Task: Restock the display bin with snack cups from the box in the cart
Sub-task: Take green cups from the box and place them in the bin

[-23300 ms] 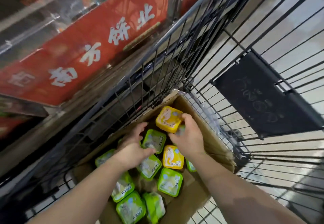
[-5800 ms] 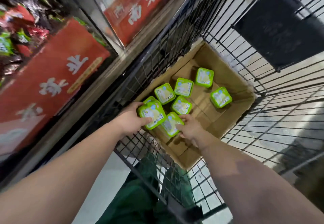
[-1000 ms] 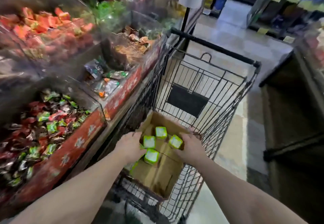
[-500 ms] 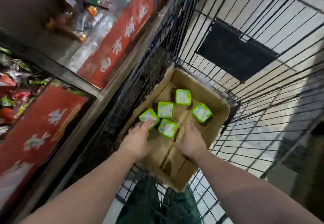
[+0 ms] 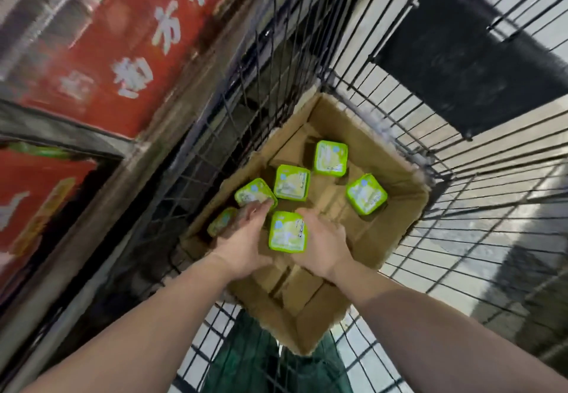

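Cardboard box [image 5: 402,223] is sitting inside the wire cart [image 5: 307,54], holding six green snack cups, lids up. Left hand [image 5: 242,245] is reaching in with its grip released, fingers [image 5: 261,208] spreading over one cup [image 5: 253,194]; another cup [image 5: 221,223] is lying just left of that hand, partly covered. Right hand [image 5: 322,245] is also loose, nothing grasped. One cup [image 5: 287,233] is lying between the two hands, touching both. Three more are lying beyond the grips: [image 5: 291,183], [image 5: 330,158], [image 5: 365,193]. Red display bin front [image 5: 129,45] is standing left of the cart; its contents are out of view. Pale floor is showing through the wires. Lettering is blurring; cup labels unreadable.
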Available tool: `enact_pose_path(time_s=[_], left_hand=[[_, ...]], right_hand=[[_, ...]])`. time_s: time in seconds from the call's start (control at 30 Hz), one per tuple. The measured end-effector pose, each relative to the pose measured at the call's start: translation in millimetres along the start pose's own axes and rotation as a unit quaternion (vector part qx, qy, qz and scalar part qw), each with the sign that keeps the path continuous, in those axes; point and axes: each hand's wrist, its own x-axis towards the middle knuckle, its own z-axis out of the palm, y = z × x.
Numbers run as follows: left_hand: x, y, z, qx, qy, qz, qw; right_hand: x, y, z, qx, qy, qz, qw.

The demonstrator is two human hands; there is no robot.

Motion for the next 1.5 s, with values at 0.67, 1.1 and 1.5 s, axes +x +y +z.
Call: enact_pose_path(time_s=[0.67,1.1,1.5], left_hand=[[-2,-22,4,-0.101,0.068,-0.084,0.989],[-65,3,-48,-0.063,0.084,0.038,0.994],[-231,-27,-78,-0.088,0.205,0.154,0.963]], right_hand=[[83,-3,-25,0.063,0.024,0.08,0.994],[-78,-10,-82,0.117,0.028,0.013,0.993],[-232,-119,-111,-0.045,0.107,-0.168,0.979]])
